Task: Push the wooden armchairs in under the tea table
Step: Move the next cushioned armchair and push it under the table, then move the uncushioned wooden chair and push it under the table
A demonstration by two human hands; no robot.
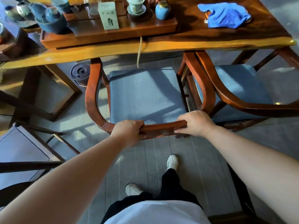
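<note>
A wooden armchair with a curved reddish rail and a blue-grey seat cushion stands in front of me, its front end under the edge of the tea table. My left hand and my right hand both grip the back rail of this chair, about a hand's width apart. A second matching armchair stands close beside it on the right, its front also under the table edge.
The table carries a wooden tea tray with cups, jars and a white box, plus a blue cloth. A dark round bin stands on the floor under the table. Another seat is at my left. My feet are on the grey floor.
</note>
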